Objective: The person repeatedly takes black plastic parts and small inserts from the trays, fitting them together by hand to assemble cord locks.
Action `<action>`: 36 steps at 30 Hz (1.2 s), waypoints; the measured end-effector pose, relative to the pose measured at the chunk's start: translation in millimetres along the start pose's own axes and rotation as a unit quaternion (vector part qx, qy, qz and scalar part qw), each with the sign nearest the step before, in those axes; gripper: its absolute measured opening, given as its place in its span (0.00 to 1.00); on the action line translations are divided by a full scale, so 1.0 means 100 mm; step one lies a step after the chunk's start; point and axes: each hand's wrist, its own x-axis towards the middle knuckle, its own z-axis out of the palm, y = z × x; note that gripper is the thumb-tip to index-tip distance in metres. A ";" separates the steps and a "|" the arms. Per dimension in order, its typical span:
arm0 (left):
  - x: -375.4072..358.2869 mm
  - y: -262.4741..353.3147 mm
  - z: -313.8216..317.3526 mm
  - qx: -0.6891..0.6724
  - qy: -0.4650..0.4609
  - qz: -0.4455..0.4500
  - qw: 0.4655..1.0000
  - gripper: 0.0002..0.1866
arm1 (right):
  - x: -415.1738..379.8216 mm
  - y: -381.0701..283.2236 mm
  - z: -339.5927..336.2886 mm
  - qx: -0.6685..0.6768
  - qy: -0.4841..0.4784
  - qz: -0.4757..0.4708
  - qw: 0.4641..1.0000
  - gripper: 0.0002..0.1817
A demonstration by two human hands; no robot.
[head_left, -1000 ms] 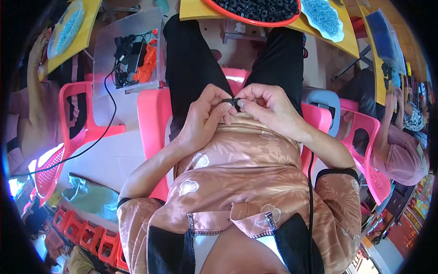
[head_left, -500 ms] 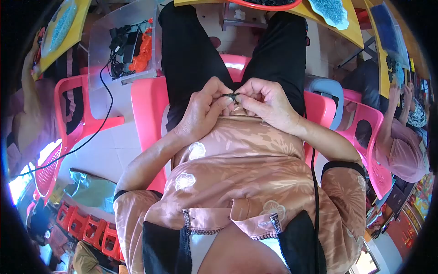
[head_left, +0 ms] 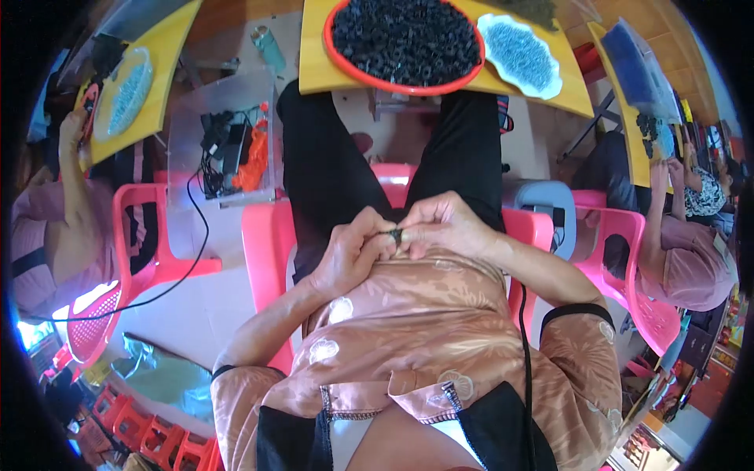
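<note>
While pinched between the fingertips of the left hand [head_left: 349,255] and right hand [head_left: 440,228], the small black part [head_left: 396,235] is held level between them, equally near both.

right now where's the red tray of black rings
Top centre of the head view: the red tray sits on the yellow table, left of a blue bead dish.

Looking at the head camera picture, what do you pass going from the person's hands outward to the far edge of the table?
Left hand and right hand pinching a small black part → black trousers → yellow table → red tray of black parts.
</note>
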 end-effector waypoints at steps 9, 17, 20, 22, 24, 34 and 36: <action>0.09 0.21 0.00 0.074 -0.011 0.048 0.996 0.07 | -0.15 -0.19 0.17 -0.097 0.043 -0.009 0.994 0.05; 0.02 0.13 -0.12 -0.014 -0.054 -0.064 0.996 0.05 | -0.18 -0.17 0.20 -0.170 0.063 -0.056 0.982 0.06; -0.01 0.12 -0.14 -0.029 -0.087 -0.092 0.992 0.05 | -0.17 -0.08 0.16 -0.146 0.037 -0.065 0.986 0.05; -0.01 0.12 -0.13 -0.008 -0.083 -0.065 0.994 0.05 | -0.16 -0.05 0.14 -0.140 0.024 -0.062 0.988 0.05; -0.01 0.08 -0.10 0.002 -0.077 -0.040 0.996 0.05 | -0.14 -0.06 0.13 -0.125 0.017 -0.049 0.991 0.05; -0.07 -0.12 -0.03 0.031 -0.032 0.004 0.999 0.06 | -0.01 0.02 0.13 -0.051 0.001 -0.005 0.999 0.06; -0.07 -0.10 -0.05 0.070 -0.032 0.028 0.997 0.06 | 0.02 0.00 0.11 -0.064 -0.005 0.006 0.998 0.06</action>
